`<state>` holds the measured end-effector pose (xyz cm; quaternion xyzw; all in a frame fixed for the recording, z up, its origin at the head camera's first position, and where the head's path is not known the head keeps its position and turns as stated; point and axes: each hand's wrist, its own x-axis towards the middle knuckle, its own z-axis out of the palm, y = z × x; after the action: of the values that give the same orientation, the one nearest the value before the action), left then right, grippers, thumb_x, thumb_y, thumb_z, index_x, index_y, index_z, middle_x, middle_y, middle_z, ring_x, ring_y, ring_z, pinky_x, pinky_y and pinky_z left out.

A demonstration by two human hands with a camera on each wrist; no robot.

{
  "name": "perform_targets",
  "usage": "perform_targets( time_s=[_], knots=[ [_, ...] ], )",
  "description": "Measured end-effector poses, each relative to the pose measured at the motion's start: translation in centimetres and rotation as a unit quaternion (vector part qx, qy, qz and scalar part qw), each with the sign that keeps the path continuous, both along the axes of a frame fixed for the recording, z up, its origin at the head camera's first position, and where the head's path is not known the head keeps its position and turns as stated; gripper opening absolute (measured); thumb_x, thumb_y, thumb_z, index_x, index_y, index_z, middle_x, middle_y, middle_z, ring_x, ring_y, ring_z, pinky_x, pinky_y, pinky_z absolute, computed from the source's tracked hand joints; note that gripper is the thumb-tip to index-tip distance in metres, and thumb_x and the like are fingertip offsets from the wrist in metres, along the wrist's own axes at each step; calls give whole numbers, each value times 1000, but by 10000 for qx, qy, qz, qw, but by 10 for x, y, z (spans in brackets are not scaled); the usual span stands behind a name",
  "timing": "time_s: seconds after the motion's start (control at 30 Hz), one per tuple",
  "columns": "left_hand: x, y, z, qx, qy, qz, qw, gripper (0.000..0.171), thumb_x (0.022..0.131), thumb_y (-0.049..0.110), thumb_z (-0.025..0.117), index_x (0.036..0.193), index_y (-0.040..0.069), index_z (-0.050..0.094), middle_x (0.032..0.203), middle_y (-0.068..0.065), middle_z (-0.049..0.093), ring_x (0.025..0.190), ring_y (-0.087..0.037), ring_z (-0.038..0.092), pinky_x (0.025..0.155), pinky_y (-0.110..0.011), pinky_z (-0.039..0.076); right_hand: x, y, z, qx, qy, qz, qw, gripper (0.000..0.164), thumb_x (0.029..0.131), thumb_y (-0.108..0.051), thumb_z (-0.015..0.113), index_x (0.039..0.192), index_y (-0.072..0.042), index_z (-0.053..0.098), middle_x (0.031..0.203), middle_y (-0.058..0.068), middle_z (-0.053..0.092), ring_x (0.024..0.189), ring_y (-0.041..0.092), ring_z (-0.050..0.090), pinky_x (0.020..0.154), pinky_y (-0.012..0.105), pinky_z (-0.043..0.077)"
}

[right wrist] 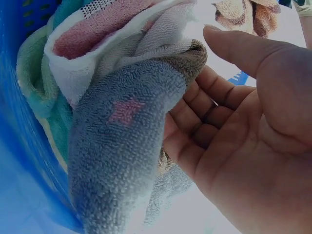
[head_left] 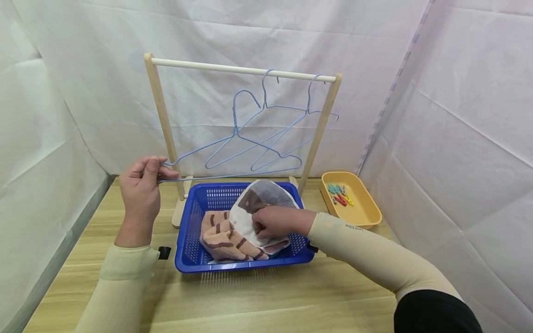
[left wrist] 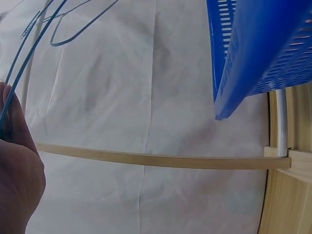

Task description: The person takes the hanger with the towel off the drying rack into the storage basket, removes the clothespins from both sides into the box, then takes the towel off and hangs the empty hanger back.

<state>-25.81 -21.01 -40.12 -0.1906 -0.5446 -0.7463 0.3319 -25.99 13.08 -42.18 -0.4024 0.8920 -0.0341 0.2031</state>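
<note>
At the left, my left hand [head_left: 143, 185] grips one end of a blue wire clothes hanger [head_left: 195, 151], thumb on top. The hanger points sideways to the right, its hook upward, in front of the rack. In the left wrist view the left hand [left wrist: 19, 170] shows at the edge with the wires in its fingers. My right hand [head_left: 276, 221] is down in the blue basket [head_left: 245, 267], fingers curled at a white and grey towel [head_left: 243, 217]. The right wrist view shows that towel [right wrist: 122, 131] with a pink star, fingers bent behind its edge and thumb apart. Beside it lies a brown-striped towel [head_left: 225, 238].
A wooden rack with a white rod [head_left: 208, 67] stands behind the basket; two more blue hangers [head_left: 287, 107] hang at its right. A yellow tray [head_left: 366, 210] at the right holds small coloured clothespins [head_left: 341, 199]. White cloth walls [head_left: 458, 115] enclose the wooden table [head_left: 250, 305].
</note>
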Motion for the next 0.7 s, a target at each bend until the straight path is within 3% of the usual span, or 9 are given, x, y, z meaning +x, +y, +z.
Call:
perform_targets(
  time_s=[0.17,0.43,0.7],
  knots=[
    [3,-2,1,267,80,-176,9995,33,113,7,63,109,-25,69,78,-13,78,71,-18,80,75,-27,68,-1,1,2,-173,-103,-74,9998,10,106,-21,77,100,-18,71,86,-10,65,79,10,60,74,27,52],
    [9,-16,11,947,518,-378,9934,30,111,-2,63,107,-32,63,76,-21,76,66,-25,80,72,-33,69,0,5,11,-558,220,-103,9981,15,107,-25,76,96,-20,67,85,-8,63,78,10,59,72,28,51],
    [15,-35,24,1662,785,-226,9827,29,107,-6,67,106,-34,61,71,-25,73,61,-29,78,68,-36,69,3,12,18,-989,293,-108,9946,19,108,-22,75,91,-19,66,80,-9,60,73,8,56,67,28,49]
  ],
)
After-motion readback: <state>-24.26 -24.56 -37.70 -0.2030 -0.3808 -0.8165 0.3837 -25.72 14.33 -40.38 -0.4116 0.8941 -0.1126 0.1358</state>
